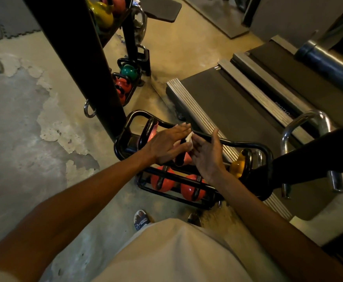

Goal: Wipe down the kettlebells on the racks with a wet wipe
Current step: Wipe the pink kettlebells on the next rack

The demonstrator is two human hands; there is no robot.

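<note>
Kettlebells sit in a low black rack (246, 143) on the floor right in front of my feet. Two red kettlebells (162, 179) lie side by side on its lower tier, a yellow kettlebell (237, 165) sits at its right end, and a pink kettlebell (152, 130) leans near its left end on the upper tier. Above the rack's top rail I hold a white wet wipe (188, 139) between my two hands. My left hand (169, 144) lies flat, palm down, fingers straight and together over the wipe. My right hand (207, 153) is spread, palm turned toward the left one, its fingertips touching the wipe's edge. I cannot tell whether either thumb pinches it. Further back, a second rack (135, 78) against a dark post carries a green kettlebell (128, 71) and more red ones. A treadmill (227, 102) stands just beside the near rack on the right.
</note>
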